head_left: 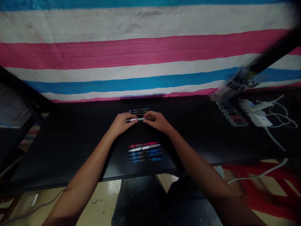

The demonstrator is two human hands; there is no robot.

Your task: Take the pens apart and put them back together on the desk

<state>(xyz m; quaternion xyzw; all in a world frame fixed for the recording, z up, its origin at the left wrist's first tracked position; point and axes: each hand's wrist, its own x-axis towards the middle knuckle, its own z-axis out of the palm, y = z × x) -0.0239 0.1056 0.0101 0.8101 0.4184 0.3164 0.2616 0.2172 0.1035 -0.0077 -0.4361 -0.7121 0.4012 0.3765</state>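
Observation:
Between my two hands a white pen [140,119] lies level above the black table. My left hand [122,123] pinches its left end, and my right hand [157,120] closes on its right end. Just beyond the fingers, several dark pens [140,110] lie side by side, partly hidden by my hands. Closer to me is a second row: a red pen [143,144], a white pen with dark parts [144,147] and several blue pens [145,154], all lying roughly crosswise.
A striped sheet [141,50] hangs behind the black table [77,135]. White cables and a power strip [260,118] lie at the right, near a blurred plastic bag [235,83]. A red stool [265,191] stands below the table's right edge.

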